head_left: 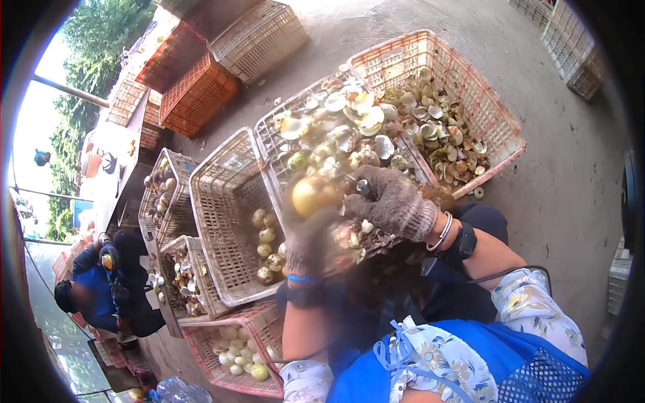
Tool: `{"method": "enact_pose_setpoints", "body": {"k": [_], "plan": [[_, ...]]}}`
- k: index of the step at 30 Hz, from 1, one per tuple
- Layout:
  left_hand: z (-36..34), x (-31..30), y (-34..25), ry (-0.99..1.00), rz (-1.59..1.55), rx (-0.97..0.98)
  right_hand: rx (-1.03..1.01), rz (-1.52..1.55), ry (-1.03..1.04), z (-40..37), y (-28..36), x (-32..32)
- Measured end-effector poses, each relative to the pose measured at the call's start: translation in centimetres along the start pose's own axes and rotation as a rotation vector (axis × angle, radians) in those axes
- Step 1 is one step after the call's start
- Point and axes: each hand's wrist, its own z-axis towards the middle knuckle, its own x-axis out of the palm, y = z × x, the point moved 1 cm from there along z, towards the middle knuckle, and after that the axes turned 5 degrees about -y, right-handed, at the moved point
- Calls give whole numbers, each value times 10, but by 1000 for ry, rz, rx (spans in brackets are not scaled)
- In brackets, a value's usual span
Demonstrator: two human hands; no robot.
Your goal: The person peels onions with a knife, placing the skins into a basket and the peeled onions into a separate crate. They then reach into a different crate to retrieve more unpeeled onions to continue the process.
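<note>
My left hand [310, 245], in a brown knit glove and smeared by motion, holds a round yellow fruit [316, 195] at its fingertips. In a matching glove, my right hand [391, 203] is closed around the dark handle of a small knife [363, 187]; its thin blade points toward the fruit. Both hands are over a crate [265, 144] heaped with pale, cup-shaped rind pieces [366, 114]. More scraps of rind and pulp lie below my hands, close to my knees.
Beyond, a red-and-white crate [494, 134] holds rinds. Whole fruits [267, 235] lie in the white crate [225, 161] at left. A pink crate [195, 342] contains pale peeled balls [235, 352]. Another person [101, 285] sits at far left. Orange crates [195, 97] stand behind.
</note>
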Motion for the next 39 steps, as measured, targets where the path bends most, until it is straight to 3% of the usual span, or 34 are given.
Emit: {"method": "enact_pose_setpoints", "body": {"k": [2,4,8,10,11,20,26,28,29,30,33,35,38,39], "plan": [[9,-17,3,-51,-80,-12,-73,-173,-29,6,-12,12],[11,-26,-2,-63,-177,-52,-284,-335,-84,8,-16,32],[16,-55,3,-55,-152,-93,-283,-359,14,11,-12,53],[20,-61,0,53,-292,29,-314,-407,7,16,-14,59],[23,-66,-4,29,-298,-56,-297,-413,13,17,-13,61],[17,-70,-20,-120,-84,30,-291,-323,53,18,-4,65],[24,-73,1,-162,92,276,-196,-299,101,19,-14,65],[23,-70,7,-288,331,423,-186,-337,113,23,-25,67],[25,-74,10,-258,480,574,-150,-324,137,23,-26,66],[27,-77,12,-251,480,574,-148,-322,131,25,-29,65],[26,-82,9,-224,327,407,-294,-462,66,34,-39,64],[23,-75,-8,-113,253,165,-306,-543,60,41,-34,59],[23,-75,-8,16,178,26,-336,-727,82,50,-44,50],[24,-77,-8,85,187,-10,-483,-747,14,51,-46,46]]}}
